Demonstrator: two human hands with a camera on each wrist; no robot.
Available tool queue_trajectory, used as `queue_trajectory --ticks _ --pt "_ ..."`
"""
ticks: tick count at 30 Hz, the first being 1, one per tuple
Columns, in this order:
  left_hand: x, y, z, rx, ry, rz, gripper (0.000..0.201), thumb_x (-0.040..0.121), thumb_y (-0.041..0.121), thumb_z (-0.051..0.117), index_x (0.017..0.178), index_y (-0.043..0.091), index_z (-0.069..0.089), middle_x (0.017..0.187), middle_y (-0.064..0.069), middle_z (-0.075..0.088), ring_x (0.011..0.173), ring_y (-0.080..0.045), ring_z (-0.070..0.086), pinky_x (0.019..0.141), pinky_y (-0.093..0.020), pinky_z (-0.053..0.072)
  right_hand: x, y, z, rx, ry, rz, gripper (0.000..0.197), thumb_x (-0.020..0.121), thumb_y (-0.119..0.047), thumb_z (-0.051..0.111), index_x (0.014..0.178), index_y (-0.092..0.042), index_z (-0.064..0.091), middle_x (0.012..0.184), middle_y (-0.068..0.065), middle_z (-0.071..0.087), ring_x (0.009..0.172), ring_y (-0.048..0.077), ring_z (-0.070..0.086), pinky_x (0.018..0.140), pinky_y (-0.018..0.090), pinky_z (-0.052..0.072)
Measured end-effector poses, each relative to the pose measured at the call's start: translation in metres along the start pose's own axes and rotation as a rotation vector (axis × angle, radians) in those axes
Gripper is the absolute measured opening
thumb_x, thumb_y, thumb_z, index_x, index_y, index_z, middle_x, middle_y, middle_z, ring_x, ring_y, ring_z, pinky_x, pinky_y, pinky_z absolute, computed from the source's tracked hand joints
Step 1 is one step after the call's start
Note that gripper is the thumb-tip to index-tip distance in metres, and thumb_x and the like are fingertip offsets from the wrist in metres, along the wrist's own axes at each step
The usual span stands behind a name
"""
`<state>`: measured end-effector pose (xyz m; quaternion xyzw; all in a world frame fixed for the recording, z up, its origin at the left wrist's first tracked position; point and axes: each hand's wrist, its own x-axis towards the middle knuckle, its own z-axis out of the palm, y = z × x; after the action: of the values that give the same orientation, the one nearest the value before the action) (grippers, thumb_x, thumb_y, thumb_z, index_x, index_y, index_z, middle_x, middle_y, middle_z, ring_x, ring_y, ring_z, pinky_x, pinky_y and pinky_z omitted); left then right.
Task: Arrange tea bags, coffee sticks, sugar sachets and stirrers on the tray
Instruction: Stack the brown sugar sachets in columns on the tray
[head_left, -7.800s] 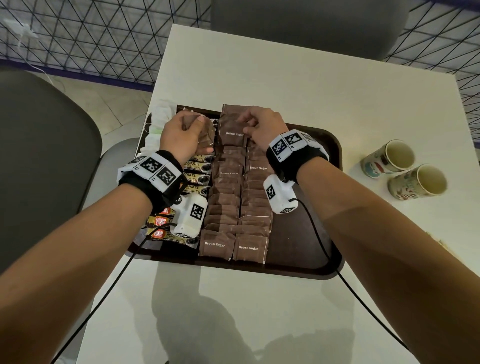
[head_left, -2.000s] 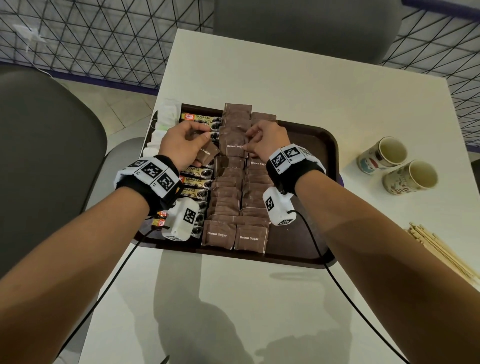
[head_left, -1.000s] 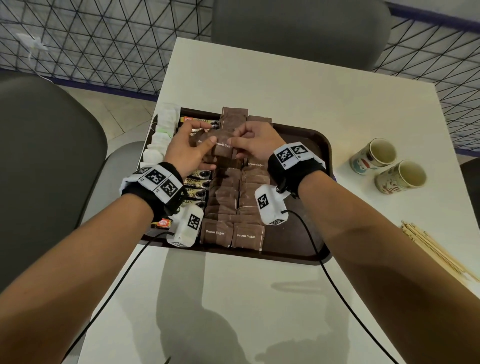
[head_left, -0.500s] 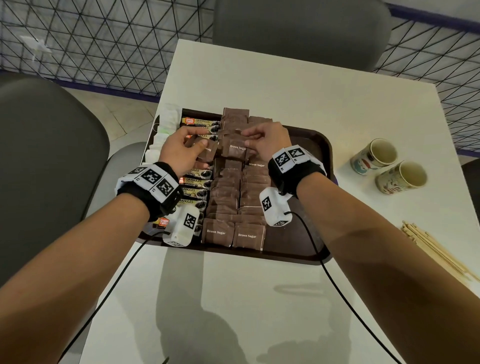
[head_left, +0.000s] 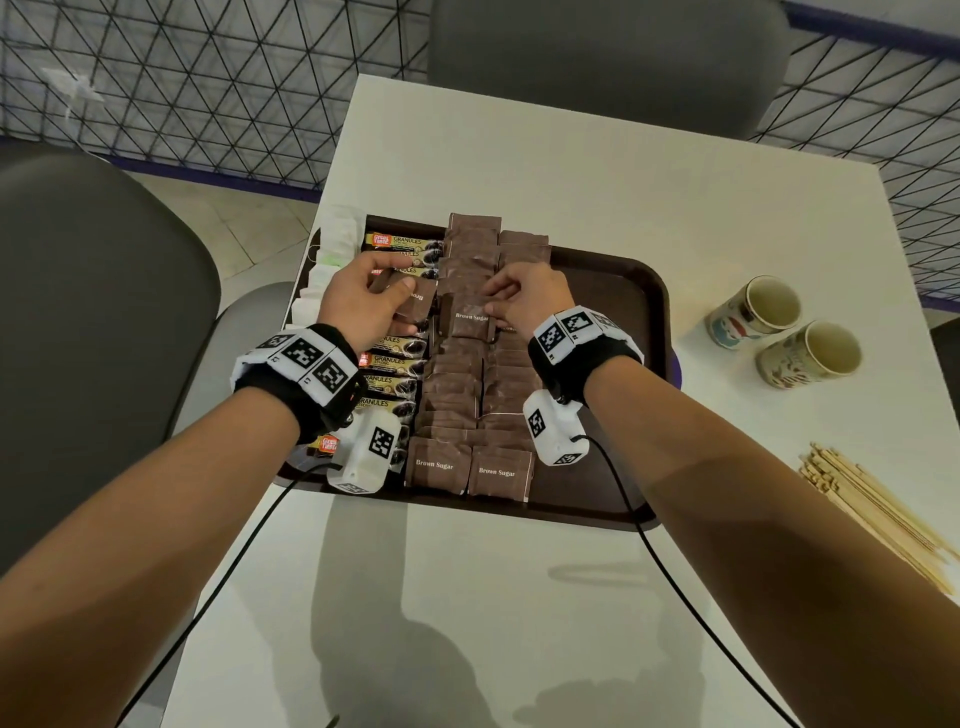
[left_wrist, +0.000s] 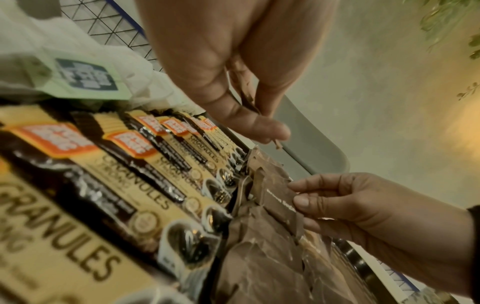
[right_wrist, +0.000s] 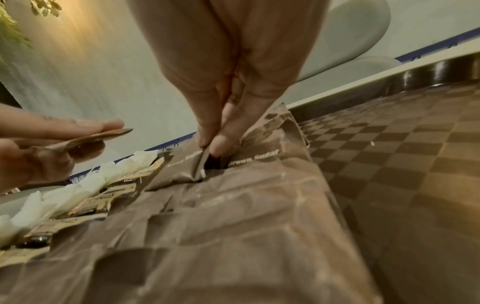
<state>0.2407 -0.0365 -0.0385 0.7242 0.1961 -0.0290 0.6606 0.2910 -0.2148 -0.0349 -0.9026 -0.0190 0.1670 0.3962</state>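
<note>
White table (head_left: 519, 597) carries a brown tray (head_left: 623, 291) near its left edge. Nearest on the tray, two sugar rows (head_left: 470, 405) run toward its far edge, coffee sticks (head_left: 387, 364) beside them and tea bags (head_left: 332, 260) at the tray's left edge. Mid-row, the right hand (head_left: 524, 301) pinches a sachet (head_left: 470, 319) into the row; the left hand (head_left: 358, 301) grips spare sachets (head_left: 410, 301) over the sticks. Stirrers (head_left: 872, 514) lie unplaced at the table's right edge, beyond them two cups (head_left: 779, 332). Half a second ago, the right hand sat slightly farther up the row.
</note>
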Motion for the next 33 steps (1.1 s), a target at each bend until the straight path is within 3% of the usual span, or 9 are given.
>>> queue_trajectory --ticks 3,9,13,16,20,24,30,33 --pt "0.0000 -0.0009 0.0005 0.012 -0.004 -0.002 0.016 0.095 0.005 0.054 0.107 0.016 0.056 0.093 0.000 0.058 0.053 -0.005 0.065 0.045 -0.018 0.052 -0.0002 0.0014 0.0015 0.016 0.010 0.007 0.015 0.080 -0.001 0.071 0.093 -0.006 0.070 0.068 -0.004 0.056 0.077 0.015 0.063 0.076 0.034 0.059" --pt "0.0013 -0.0030 0.0012 0.033 -0.013 -0.004 0.018 0.095 0.005 0.054 0.108 0.017 0.057 0.100 -0.011 0.060 0.047 -0.006 0.061 0.045 -0.018 0.052 -0.0001 0.0008 -0.0024 -0.046 0.030 -0.027 0.019 0.078 -0.006 0.075 0.095 -0.008 0.070 0.074 -0.005 0.059 0.078 0.009 0.057 0.082 0.023 0.054" --pt "0.0000 -0.0018 0.0013 0.034 -0.017 -0.003 0.018 0.095 0.004 0.053 0.109 0.016 0.057 0.095 -0.008 0.060 0.044 -0.005 0.060 0.046 -0.018 0.053 0.0000 0.0007 -0.0023 -0.034 0.044 -0.026 0.019 0.077 -0.004 0.075 0.094 -0.007 0.070 0.072 -0.004 0.057 0.077 0.010 0.058 0.082 0.026 0.055" --pt "-0.0009 -0.0014 0.0010 0.041 -0.015 -0.006 0.019 0.095 0.004 0.053 0.110 0.016 0.057 0.092 -0.006 0.060 0.044 -0.005 0.060 0.046 -0.017 0.052 -0.0008 0.0002 -0.0021 -0.047 0.036 -0.030 0.020 0.077 -0.004 0.074 0.096 -0.008 0.069 0.080 0.001 0.060 0.078 0.009 0.057 0.081 0.023 0.054" --pt "-0.0013 -0.0020 0.0005 0.046 -0.015 -0.011 0.020 0.095 0.004 0.053 0.112 0.015 0.058 0.096 -0.008 0.060 0.045 -0.005 0.061 0.045 -0.017 0.052 -0.0008 -0.0009 -0.0008 -0.057 0.034 -0.030 0.018 0.080 -0.004 0.072 0.097 -0.008 0.068 0.073 -0.004 0.057 0.078 0.010 0.056 0.082 0.025 0.054" --pt "-0.0018 -0.0005 -0.0002 0.037 -0.015 -0.012 0.020 0.095 0.004 0.053 0.110 0.016 0.057 0.097 -0.009 0.060 0.044 -0.005 0.061 0.045 -0.017 0.052 0.0007 0.0001 0.0014 -0.061 0.043 -0.048 0.017 0.079 -0.003 0.070 0.095 -0.007 0.069 0.077 0.000 0.059 0.077 0.011 0.057 0.083 0.027 0.055" --pt "-0.0010 -0.0030 -0.0009 0.038 -0.022 -0.015 0.021 0.095 0.004 0.054 0.111 0.017 0.057 0.101 -0.013 0.062 0.045 -0.006 0.062 0.046 -0.017 0.052 0.0021 0.0049 0.0020 -0.080 0.084 -0.072 0.015 0.079 -0.009 0.073 0.094 -0.010 0.070 0.079 0.001 0.060 0.076 0.009 0.056 0.080 0.020 0.051" --pt "-0.0002 -0.0040 0.0002 0.043 -0.027 -0.018 0.023 0.094 0.004 0.055 0.113 0.017 0.057 0.105 -0.016 0.061 0.045 -0.006 0.062 0.047 -0.018 0.053 0.0032 0.0056 -0.0004 -0.055 0.119 -0.060 0.011 0.080 -0.011 0.073 0.090 -0.011 0.069 0.078 0.001 0.061 0.074 0.011 0.057 0.081 0.025 0.054"
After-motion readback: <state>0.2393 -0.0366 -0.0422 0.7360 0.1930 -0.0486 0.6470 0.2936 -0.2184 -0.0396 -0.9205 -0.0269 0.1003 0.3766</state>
